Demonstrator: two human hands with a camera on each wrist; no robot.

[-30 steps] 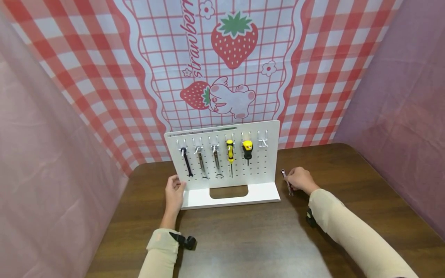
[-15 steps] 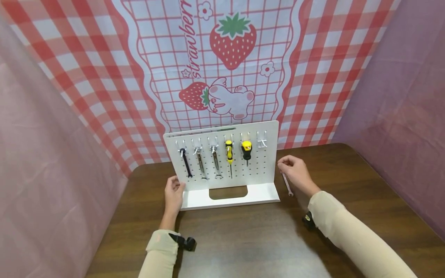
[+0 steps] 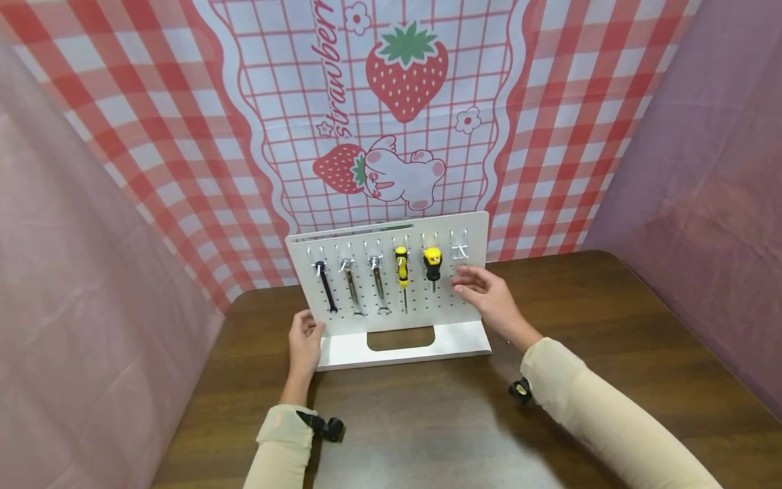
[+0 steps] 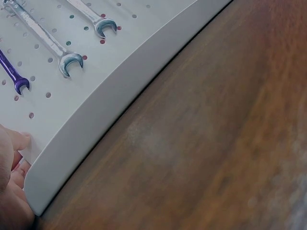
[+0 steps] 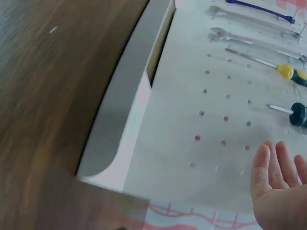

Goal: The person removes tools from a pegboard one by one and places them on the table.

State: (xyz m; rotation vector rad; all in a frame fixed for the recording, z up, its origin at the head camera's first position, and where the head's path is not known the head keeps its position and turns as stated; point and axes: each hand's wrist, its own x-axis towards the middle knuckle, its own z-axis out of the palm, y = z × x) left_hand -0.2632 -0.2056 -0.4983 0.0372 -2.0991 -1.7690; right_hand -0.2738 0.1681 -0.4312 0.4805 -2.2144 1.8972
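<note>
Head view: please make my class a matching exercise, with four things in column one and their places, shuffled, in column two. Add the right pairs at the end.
Column one
1. Dark wrench
2. Stubby screwdriver
3. Left hand
4. Right hand

Column two
A. Just below the hook that bears no tool
B. Hangs immediately to the right of the long screwdriver
C. Grips the lower left edge of the pegboard
D. Hangs farthest left on the pegboard

Right pairs
1-D, 2-B, 3-C, 4-A
</note>
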